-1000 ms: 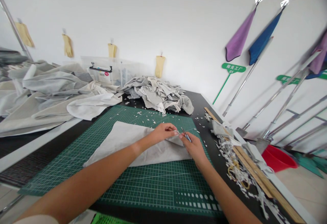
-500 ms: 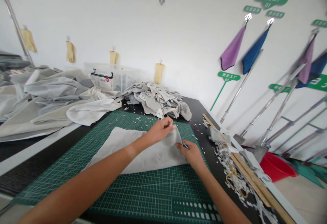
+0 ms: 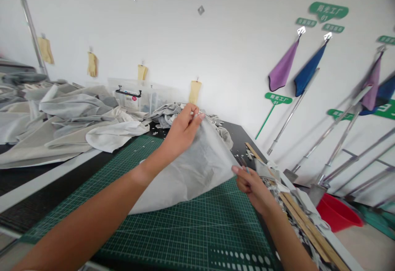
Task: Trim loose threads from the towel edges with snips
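A light grey piece of cloth (image 3: pixel 197 168) hangs stretched between my two hands, its lower part over the green cutting mat (image 3: pixel 197 230). Near its upper corner my left hand (image 3: pixel 182 127) is closed in a pinch on the edge. My right hand (image 3: pixel 251 184) grips the right corner lower down, between thumb and fingers. A thin, pen-like tool (image 3: pixel 246 167) pokes up from the right hand too; its kind is too small and blurred to make out. My left forearm hides the left part of the cloth.
Large grey cloths (image 3: pixel 74 114) are heaped on the left, with cut scraps (image 3: pixel 225 135) behind the mat beside a clear plastic box (image 3: pixel 129 98). Wooden strips (image 3: pixel 304 221) and shreds line the right edge. A red basin (image 3: pixel 338 213) stands beyond it.
Both hands have risen, lifting the cloth's right end off the mat. They have spread apart, the left going up and leftward, the right going right. The view has tilted slightly upward.
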The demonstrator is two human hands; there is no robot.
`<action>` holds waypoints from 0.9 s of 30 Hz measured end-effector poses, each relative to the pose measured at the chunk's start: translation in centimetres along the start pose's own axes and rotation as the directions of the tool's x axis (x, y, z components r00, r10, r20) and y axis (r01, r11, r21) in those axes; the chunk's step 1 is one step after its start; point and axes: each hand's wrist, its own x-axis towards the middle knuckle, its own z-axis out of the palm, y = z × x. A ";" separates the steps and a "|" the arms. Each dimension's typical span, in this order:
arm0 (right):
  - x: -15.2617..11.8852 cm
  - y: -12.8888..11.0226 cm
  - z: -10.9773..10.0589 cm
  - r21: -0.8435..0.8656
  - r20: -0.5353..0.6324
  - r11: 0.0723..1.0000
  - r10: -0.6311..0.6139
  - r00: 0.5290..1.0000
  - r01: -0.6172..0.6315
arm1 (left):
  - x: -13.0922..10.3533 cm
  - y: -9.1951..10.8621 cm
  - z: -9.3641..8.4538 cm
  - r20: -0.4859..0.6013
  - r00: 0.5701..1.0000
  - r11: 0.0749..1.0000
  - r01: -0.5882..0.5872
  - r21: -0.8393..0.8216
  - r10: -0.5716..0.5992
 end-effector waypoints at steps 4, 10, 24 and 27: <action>-1.0 -2.2 -1.4 0.379 0.052 0.923 -0.099 0.994 0.072 | 1.1 1.6 -1.3 -0.008 0.997 0.981 0.080 -0.177 -0.082; -1.5 -4.8 -1.7 0.391 0.060 0.919 -0.083 0.995 0.053 | 1.3 4.2 -2.1 0.003 0.989 0.926 0.138 -0.352 -0.146; -3.7 -9.6 0.2 0.382 -0.113 0.910 -0.126 0.986 0.160 | 1.6 8.1 -4.2 -0.132 0.987 0.932 0.040 -0.361 -0.093; -3.8 -9.7 0.1 0.391 -0.062 0.912 -0.107 0.992 0.123 | 1.6 8.2 -4.6 -0.149 0.985 0.929 0.026 -0.368 -0.087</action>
